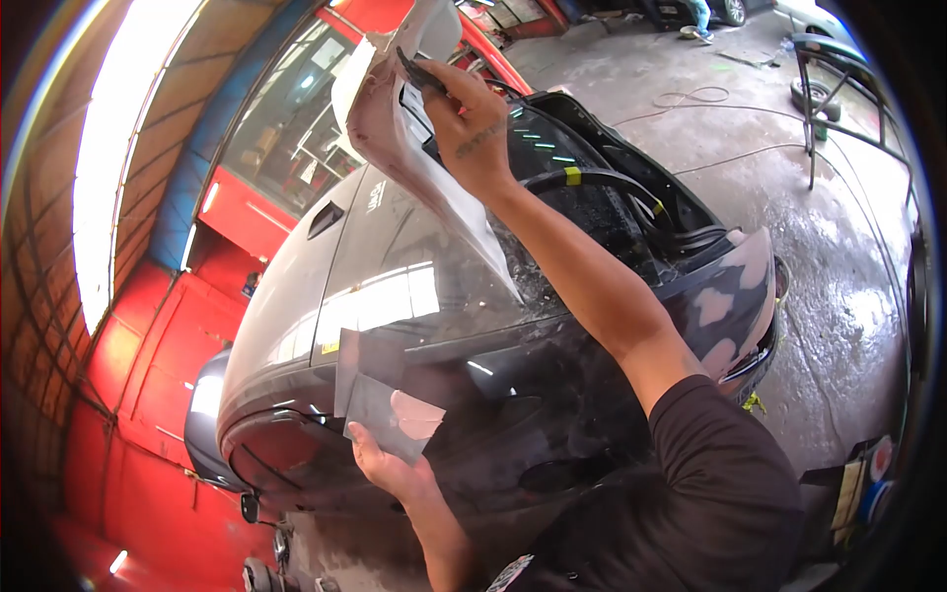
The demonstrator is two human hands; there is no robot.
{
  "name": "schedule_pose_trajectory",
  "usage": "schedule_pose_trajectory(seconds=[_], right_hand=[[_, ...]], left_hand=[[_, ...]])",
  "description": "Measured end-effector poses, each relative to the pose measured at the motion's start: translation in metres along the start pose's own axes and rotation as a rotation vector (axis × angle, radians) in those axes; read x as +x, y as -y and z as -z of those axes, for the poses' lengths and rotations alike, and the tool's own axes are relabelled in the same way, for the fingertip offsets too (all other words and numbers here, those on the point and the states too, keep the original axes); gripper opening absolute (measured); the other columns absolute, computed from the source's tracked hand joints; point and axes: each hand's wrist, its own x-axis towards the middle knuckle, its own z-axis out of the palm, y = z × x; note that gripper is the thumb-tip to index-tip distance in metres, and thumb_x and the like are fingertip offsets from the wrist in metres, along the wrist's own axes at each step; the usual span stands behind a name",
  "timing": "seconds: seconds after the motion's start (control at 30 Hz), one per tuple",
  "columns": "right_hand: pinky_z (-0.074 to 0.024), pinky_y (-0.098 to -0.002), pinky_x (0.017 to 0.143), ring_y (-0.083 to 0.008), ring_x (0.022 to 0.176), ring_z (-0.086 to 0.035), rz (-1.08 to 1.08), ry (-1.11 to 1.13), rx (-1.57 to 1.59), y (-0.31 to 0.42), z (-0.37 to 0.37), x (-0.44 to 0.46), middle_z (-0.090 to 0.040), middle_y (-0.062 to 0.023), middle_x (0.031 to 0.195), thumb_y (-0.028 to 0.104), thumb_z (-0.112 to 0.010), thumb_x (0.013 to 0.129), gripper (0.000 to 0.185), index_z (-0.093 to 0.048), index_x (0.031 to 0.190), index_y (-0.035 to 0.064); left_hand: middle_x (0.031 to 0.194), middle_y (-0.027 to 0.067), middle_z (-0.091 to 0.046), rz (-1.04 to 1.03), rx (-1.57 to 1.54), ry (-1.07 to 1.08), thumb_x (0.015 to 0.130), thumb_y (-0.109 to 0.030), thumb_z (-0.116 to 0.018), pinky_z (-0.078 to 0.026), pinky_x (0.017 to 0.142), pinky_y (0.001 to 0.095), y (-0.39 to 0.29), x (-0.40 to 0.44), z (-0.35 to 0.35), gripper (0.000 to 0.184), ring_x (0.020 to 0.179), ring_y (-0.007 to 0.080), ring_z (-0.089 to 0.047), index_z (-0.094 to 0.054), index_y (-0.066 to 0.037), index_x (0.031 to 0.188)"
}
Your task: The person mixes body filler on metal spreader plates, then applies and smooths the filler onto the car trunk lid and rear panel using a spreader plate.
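My left hand [395, 474] grips the lower edge of a grey flat plate [380, 409], which carries a patch of pink paste [416, 414]. A second grey sheet stands up behind it. Higher up, my right hand [469, 123] is closed around something small and dark at the edge of a long whitish panel [385, 138]; what it is, I cannot make out. That panel slants down over the roof and glass of a dark car [473, 375], its pointed end near the car's middle.
Light sanded patches [715, 306] mark the car's rear corner. At the upper right are a dark metal frame [853, 59], a tire [814, 96] and cables on the wet floor. Red walls [128, 395] stand at the left. Part of a person [700, 15] shows far off.
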Motion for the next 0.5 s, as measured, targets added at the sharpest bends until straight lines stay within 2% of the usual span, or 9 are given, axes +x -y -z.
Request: schedule_pose_trajectory(seconds=[0.1,0.13,0.23,0.33,0.43,0.5], right_hand=[[-0.0523,-0.0276,0.072,-0.0173,0.089,-0.068,0.073,-0.044,0.101,0.0,-0.018,-0.003,-0.074,-0.0135,0.112,-0.001,-0.063,0.089,0.031,-0.073,0.118,0.0022],[-0.0546,-0.0279,0.075,-0.0193,0.098,-0.07,0.07,-0.011,0.056,0.004,-0.019,-0.006,-0.072,-0.0146,0.121,-0.002,-0.062,0.089,0.031,-0.073,0.118,0.0017],[-0.0557,-0.0283,0.075,-0.0207,0.097,-0.07,0.107,0.04,0.002,0.009,-0.015,-0.012,-0.073,-0.0141,0.121,-0.002,-0.063,0.09,0.031,-0.073,0.118,0.0014],[-0.0561,-0.0298,0.077,-0.0247,0.098,-0.07,0.2,-0.05,-0.1,0.008,-0.011,-0.01,-0.072,-0.0141,0.121,-0.003,-0.063,0.089,0.03,-0.073,0.118,0.0006],[-0.0551,-0.0338,0.084,-0.0292,0.1,-0.069,0.152,0.001,-0.003,0.009,-0.018,-0.011,-0.072,-0.0146,0.121,-0.003,-0.064,0.087,0.031,-0.073,0.117,-0.0001],[-0.0535,-0.0357,0.089,-0.0313,0.102,-0.068,0.211,0.016,-0.09,0.012,-0.019,-0.012,-0.071,-0.0149,0.121,-0.002,-0.065,0.086,0.032,-0.073,0.117,-0.0008]], left_hand=[[0.118,0.0129,-0.065,0.008,0.006,0.007,0.108,-0.034,-0.051,-0.052,0.095,0.0394,0.002,0.001,0.007,0.044,0.108,0.0242,-0.064,-0.059,0.006,0.125],[0.12,0.0128,-0.064,0.015,0.008,0.017,0.109,-0.034,-0.05,-0.051,0.096,0.0396,0.002,0.001,0.007,0.045,0.109,0.024,-0.063,-0.058,0.006,0.127],[0.121,0.013,-0.063,0.024,0.002,0.015,0.109,-0.034,-0.049,-0.05,0.097,0.04,0.004,0.002,0.008,0.045,0.111,0.0238,-0.062,-0.057,0.006,0.128],[0.119,0.0136,-0.065,0.02,-0.01,-0.008,0.108,-0.034,-0.051,-0.051,0.097,0.0397,0.007,0.002,0.01,0.045,0.109,0.0244,-0.064,-0.059,0.006,0.126],[0.118,0.014,-0.066,0.011,-0.011,-0.037,0.108,-0.034,-0.052,-0.052,0.096,0.0398,0.007,0.002,0.011,0.044,0.108,0.0248,-0.065,-0.059,0.006,0.124],[0.118,0.0141,-0.066,0.007,-0.012,-0.056,0.108,-0.034,-0.052,-0.052,0.096,0.04,0.007,0.002,0.014,0.044,0.108,0.0248,-0.065,-0.059,0.006,0.124]])
